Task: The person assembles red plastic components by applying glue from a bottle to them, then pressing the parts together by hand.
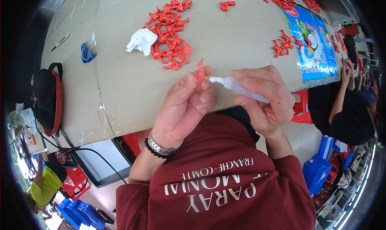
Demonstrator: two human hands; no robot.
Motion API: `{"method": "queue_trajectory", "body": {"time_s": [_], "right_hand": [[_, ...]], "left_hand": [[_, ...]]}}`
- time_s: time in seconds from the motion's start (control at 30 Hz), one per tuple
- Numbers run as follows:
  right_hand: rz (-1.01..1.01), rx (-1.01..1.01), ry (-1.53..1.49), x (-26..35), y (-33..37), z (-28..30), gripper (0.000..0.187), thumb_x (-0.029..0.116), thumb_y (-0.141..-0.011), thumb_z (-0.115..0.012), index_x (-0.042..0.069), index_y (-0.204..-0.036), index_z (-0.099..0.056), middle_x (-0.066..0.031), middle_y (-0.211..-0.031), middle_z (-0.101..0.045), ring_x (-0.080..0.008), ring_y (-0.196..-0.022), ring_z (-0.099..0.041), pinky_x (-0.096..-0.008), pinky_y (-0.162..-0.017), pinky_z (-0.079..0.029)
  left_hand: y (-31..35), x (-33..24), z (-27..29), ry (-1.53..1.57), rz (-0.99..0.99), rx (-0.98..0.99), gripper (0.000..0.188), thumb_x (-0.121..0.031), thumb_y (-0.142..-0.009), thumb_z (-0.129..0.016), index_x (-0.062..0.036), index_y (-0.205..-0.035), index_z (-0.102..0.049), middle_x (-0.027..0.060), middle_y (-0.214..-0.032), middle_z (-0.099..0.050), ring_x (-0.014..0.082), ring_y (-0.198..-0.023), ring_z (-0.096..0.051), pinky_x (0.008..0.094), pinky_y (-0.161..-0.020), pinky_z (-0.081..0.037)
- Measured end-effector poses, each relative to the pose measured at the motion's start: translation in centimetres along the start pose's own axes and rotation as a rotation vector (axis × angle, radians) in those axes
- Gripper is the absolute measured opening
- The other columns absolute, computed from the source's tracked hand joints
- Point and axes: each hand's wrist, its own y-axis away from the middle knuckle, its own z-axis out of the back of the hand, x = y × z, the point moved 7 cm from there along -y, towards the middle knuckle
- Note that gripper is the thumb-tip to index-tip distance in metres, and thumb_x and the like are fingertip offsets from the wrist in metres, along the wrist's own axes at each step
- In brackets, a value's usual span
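Note:
Between the thumb and fingers of my left hand [187, 103] is a small red plastic figurine [200, 75], held upright just above the table edge. My right hand [267, 97] grips a translucent squeeze bottle [251, 92] tipped sideways, its white nozzle [217, 80] pointing left. The nozzle's thin tip meets or nearly meets the figurine's right side; I cannot tell whether it touches. Beyond my left hand lies a heap of similar red figurines [171, 39], with a crumpled white tissue [142, 41] against its left side.
The table [120, 85] also bears a few red pieces [227, 5], a small red group [283, 44], a blue printed sheet [309, 45], a blue crumpled strip [86, 53] and a pen [60, 43]. A black bag [47, 97] hangs at the left edge. Another person [341, 105] works at right.

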Motion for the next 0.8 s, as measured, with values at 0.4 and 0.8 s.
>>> {"method": "queue_trajectory", "body": {"time_s": [0.4,0.8], "right_hand": [[0.007,0.0,0.013,-0.11,0.01,-0.06,0.031,0.004,-0.069,-0.077,0.003,-0.097,-0.064,-0.0112,-0.092,-0.069,-0.019,-0.065,-0.057,-0.0273,-0.056,-0.043],[0.021,-0.007,0.035,-0.06,-0.04,0.07,0.032,0.003,-0.068,-0.077,0.003,-0.097,-0.064,-0.012,-0.09,-0.068,-0.0199,-0.065,-0.058,-0.0276,-0.055,-0.043]], "left_hand": [[-0.11,0.11,-0.07,-0.008,0.02,0.026,0.031,-0.024,-0.097,-0.052,-0.0009,-0.118,-0.056,0.0014,-0.086,-0.062,0.0121,-0.071,-0.051,0.0243,-0.06,-0.041],[-0.12,0.03,-0.33,-0.035,0.01,0.008,0.028,-0.023,-0.098,-0.051,-0.0014,-0.115,-0.057,0.0013,-0.084,-0.059,0.0114,-0.07,-0.051,0.0239,-0.06,-0.04]]}}
